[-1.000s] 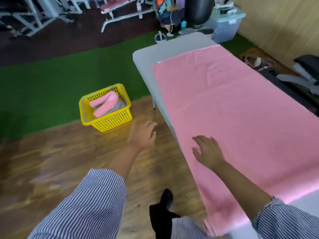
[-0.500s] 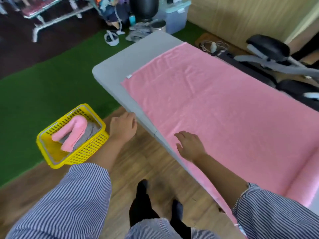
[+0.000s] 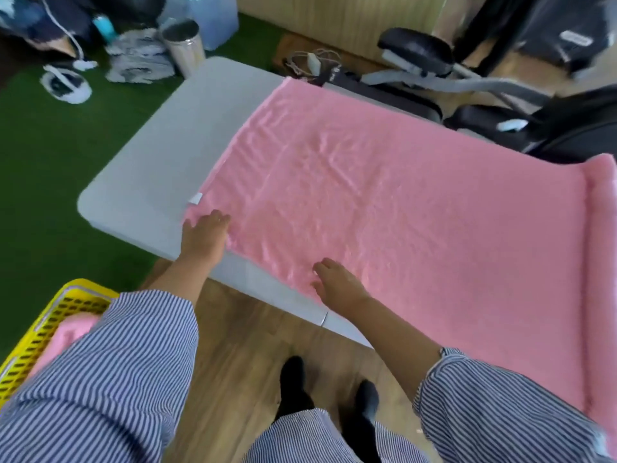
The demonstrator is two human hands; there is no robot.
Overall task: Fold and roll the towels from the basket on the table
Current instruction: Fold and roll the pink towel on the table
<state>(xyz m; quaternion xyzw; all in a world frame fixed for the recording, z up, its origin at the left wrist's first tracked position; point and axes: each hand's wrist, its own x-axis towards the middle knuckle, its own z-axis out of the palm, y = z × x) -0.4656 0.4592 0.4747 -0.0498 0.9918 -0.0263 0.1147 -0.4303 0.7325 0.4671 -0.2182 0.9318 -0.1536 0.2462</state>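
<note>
- Sleeves in blue and white stripes fill the near edge of the view, and beside the left one a yellow basket [image 3: 50,325] stands on the wooden floor with a pink towel [image 3: 71,332] in it, so by my reading more work waits there.
- Right hand [image 3: 337,284] lies flat on the near edge of the big pink towel [image 3: 384,202], fingers straight and a little apart.
- Left hand [image 3: 205,233] rests with loose, straight fingers on the towel's near left corner (just below the small white tag [image 3: 196,198]); it pinches nothing that I can make out.
- That towel is spread over most of the grey table [image 3: 143,168], wrinkled in the middle, with a rolled part [image 3: 601,262] along its right end, so the rolling looks barely begun.
- Beyond the table lie a metal cup [image 3: 183,45], a plastic box [image 3: 213,18] and exercise machines [image 3: 467,78], all well apart from the towel, and nothing blocks the hands.
</note>
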